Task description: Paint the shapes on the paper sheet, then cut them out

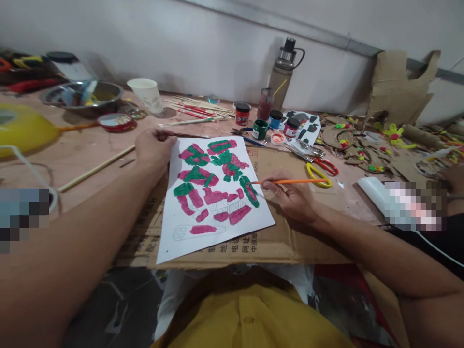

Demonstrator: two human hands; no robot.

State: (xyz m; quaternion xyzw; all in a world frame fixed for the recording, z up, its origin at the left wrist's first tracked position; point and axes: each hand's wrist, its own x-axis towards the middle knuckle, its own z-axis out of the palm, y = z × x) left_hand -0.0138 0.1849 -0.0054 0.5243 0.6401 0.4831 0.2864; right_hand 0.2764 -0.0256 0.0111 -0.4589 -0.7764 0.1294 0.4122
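Observation:
A white sheet of paper point(239, 229) lies on a flat piece of cardboard point(290, 237), its outlined shapes painted in magenta and green. My left hand point(154, 147) is closed at the upper left corner of the sheet, its fingertips partly hidden. In my right hand point(295, 195) is a thin orange paintbrush point(299, 181), pinched between thumb and fingers. The brush tip meets a green and magenta shape near the sheet's right edge. Some outlines toward the bottom are bare pencil lines. Beyond the sheet stands an open green paint jar point(260, 129).
Red point(242, 115), blue point(276, 119) and magenta paint jars point(291, 127) stand behind, near a bottle point(284, 72). Scissors point(319, 166) lie right of the cardboard. A paper cup point(145, 95), metal bowl point(81, 104) and yellow tape roll point(27, 129) are leftward. Another person's arm shows at far right.

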